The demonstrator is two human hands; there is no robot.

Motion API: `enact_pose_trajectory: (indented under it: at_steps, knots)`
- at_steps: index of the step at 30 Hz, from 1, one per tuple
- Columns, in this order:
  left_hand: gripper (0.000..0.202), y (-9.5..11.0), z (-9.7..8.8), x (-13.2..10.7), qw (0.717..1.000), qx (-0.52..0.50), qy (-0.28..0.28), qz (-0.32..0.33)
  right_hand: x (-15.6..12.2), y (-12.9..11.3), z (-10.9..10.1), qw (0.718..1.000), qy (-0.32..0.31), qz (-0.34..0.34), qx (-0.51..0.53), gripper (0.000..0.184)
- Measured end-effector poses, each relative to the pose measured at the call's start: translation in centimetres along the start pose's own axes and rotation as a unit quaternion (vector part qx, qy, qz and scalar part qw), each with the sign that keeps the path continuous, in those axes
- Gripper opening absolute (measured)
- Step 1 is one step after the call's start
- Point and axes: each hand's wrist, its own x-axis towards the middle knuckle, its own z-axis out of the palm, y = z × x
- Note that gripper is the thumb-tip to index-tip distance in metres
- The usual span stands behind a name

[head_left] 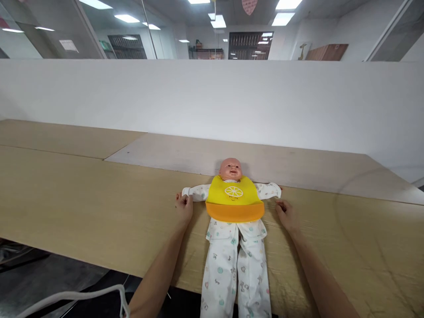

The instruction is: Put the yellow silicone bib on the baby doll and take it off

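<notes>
A baby doll point(231, 169) lies on its back on a pale wooden table point(82, 198), arms spread and head towards the far side. It wears a white patterned sleepsuit point(225, 265) and a yellow bib with an orange lower pocket point(234, 198). My left hand point(184, 208) is at the doll's sleeve on the left side, with its fingers against the cuff. Whether they grip the cuff is hard to tell. My right hand point(286, 215) rests on the table just below the other sleeve point(268, 191), holding nothing. The doll's legs reach past the table's near edge.
A white partition point(212, 106) runs along the table's far side, with an office and ceiling lights beyond it. A white cord point(76, 298) lies below the table's near edge at lower left, above a dark floor.
</notes>
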Motion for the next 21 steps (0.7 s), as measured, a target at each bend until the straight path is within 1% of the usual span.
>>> enact_pose_trajectory:
  at_steps: [3,5,11,13,17,19,21]
  knots:
    - [0.039,0.5,0.3,-1.2,0.997,0.04,-0.047,0.055,0.0,0.1,0.0,1.0,0.0,-0.002,0.006,0.038]
    - [0.037,0.8,0.3,-1.7,0.994,0.062,-0.054,0.075,0.0,0.2,0.1,1.0,0.002,-0.006,0.006,0.038]
    - [0.037,1.3,0.3,-1.8,0.992,0.078,-0.058,0.079,0.1,0.4,0.4,0.999,0.018,-0.031,0.009,0.036]
    - [0.038,1.4,0.3,-1.8,0.992,0.075,-0.056,0.084,0.4,0.6,0.3,0.999,0.031,-0.027,0.023,0.036]
    - [0.042,1.5,0.3,-1.9,0.991,0.085,-0.04,0.097,1.9,1.1,-0.5,0.996,0.071,-0.005,0.061,0.034]
    - [0.042,1.4,0.4,-1.8,0.99,0.094,-0.038,0.099,2.9,1.2,-0.7,0.993,0.097,-0.012,0.059,0.036]
    - [0.04,1.2,0.4,-1.7,0.989,0.099,-0.052,0.093,3.8,1.0,-0.7,0.994,0.1,-0.034,0.04,0.041]
